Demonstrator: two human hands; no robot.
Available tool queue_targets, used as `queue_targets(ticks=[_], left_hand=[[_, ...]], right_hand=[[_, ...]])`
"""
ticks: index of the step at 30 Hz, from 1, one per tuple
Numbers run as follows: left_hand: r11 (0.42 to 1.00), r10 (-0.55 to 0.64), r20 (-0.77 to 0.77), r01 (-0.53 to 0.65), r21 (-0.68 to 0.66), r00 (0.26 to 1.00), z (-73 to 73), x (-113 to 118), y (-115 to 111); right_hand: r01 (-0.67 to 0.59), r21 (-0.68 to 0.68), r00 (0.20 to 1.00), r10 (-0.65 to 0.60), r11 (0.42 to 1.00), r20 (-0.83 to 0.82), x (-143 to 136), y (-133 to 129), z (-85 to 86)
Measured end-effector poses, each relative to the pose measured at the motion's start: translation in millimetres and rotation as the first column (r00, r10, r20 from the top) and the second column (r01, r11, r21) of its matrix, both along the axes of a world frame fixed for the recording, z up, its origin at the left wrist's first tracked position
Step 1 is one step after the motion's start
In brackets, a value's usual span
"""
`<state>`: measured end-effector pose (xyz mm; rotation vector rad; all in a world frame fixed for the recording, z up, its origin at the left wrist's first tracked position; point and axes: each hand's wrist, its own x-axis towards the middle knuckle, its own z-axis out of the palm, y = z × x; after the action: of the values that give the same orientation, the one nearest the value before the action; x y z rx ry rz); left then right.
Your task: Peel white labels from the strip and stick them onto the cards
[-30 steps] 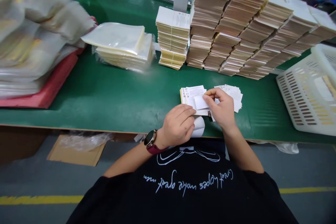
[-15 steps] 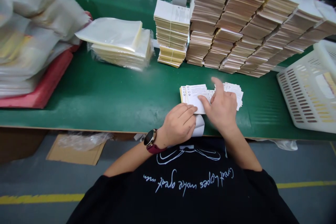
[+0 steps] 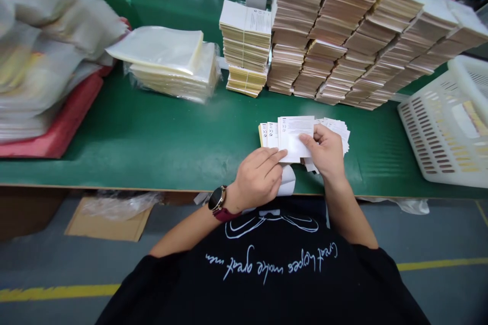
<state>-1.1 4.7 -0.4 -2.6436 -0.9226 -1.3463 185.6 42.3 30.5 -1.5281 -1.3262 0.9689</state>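
My right hand [image 3: 328, 151] pinches a white printed card [image 3: 295, 134] between its thumb and the fingers behind it. This card lies over a small fanned stack of similar cards [image 3: 272, 132] with a yellowish left edge. My left hand [image 3: 261, 175] is closed at the lower left corner of the cards, its fingertips on the front of the top card. A curled white sheet [image 3: 286, 181] shows beside the left palm, by the table's near edge; how it is held is hidden. More loose cards [image 3: 339, 129] lie fanned out behind the right hand.
Tall stacks of paper cards [image 3: 328, 25] stand behind the hands, beside a banded stack [image 3: 244, 45]. A bagged pile of clear sleeves [image 3: 171, 63] lies left of these. Plastic-wrapped bundles [image 3: 49, 61] sit on a red base at far left. A white basket [image 3: 438, 127] stands right.
My right hand has gone from spread fingers over the cards to a pinch on the top card. That card has shifted right and up from the stack. My left hand stays nearly in place.
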Motion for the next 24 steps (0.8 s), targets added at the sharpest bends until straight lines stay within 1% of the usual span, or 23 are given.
queue_targets(ticks=[3, 4, 6, 8, 9, 10, 11, 13, 16, 18, 19, 20, 21, 23, 24], left_hand=[[1.0, 0.003, -0.008, -0.003, 0.009, 1.0, 0.4, 0, 0], [1.0, 0.001, -0.01, -0.001, 0.014, 1.0, 0.5, 0, 0], [1.0, -0.002, -0.008, 0.002, 0.023, 1.0, 0.5, 0, 1], [1.0, -0.002, -0.003, 0.003, 0.027, 1.0, 0.0, 0, 1], [1.0, -0.002, -0.003, 0.002, 0.028, 1.0, -0.6, 1, 1], [1.0, -0.002, -0.004, 0.002, 0.027, 1.0, -1.2, 1, 1], [1.0, -0.002, -0.006, 0.003, 0.026, 1.0, -1.8, 1, 0], [1.0, -0.003, -0.006, 0.003, 0.021, 1.0, -3.0, 1, 0], [1.0, -0.002, 0.002, 0.002, 0.009, 1.0, -3.6, 1, 0], [1.0, 0.004, 0.01, -0.004, 0.013, 1.0, -3.1, 1, -1], [1.0, 0.01, 0.021, -0.01, 0.021, 1.0, -2.6, 1, -1], [0.999, 0.017, 0.038, -0.019, 0.033, 0.999, -2.0, 0, -1], [0.999, 0.024, 0.058, -0.027, 0.045, 0.998, -1.3, 0, -1], [0.998, 0.026, 0.098, -0.031, 0.053, 0.995, 0.6, -2, 0], [0.999, 0.02, 0.114, -0.026, 0.047, 0.993, 1.7, -2, 0]], right_hand=[[0.024, 0.021, 0.999, -0.024, 0.999, -0.024, 5, -3, -6.4], [0.021, 0.031, 1.0, -0.021, 0.999, -0.002, 6, -4, -7.2], [0.009, 0.091, 0.99, -0.022, 0.996, 0.142, 7, -5, -5.9], [-0.015, 0.188, 0.939, -0.051, 0.982, 0.34, 5, -6, -2.5], [-0.027, 0.229, 0.913, -0.069, 0.973, 0.401, 4, -5, -0.8], [-0.032, 0.255, 0.902, -0.082, 0.966, 0.423, 3, -5, 0.3], [-0.027, 0.264, 0.908, -0.087, 0.964, 0.409, 2, -5, 0.8], [0.001, 0.247, 0.944, -0.083, 0.969, 0.321, 3, -3, -0.7], [0.046, 0.223, 0.979, -0.088, 0.974, 0.184, 14, -1, -7.4], [0.078, 0.266, 0.977, -0.127, 0.961, 0.172, 30, 0, -12.6], [0.082, 0.284, 0.966, -0.147, 0.955, 0.214, 40, -1, -14.5], [0.079, 0.29, 0.94, -0.168, 0.954, 0.296, 50, -3, -15.7], [0.077, 0.284, 0.893, -0.193, 0.956, 0.407, 59, -6, -15.9], [0.091, 0.278, 0.744, -0.251, 0.956, 0.619, 69, -16, -13.3], [0.096, 0.301, 0.68, -0.283, 0.949, 0.676, 70, -23, -10.6]])
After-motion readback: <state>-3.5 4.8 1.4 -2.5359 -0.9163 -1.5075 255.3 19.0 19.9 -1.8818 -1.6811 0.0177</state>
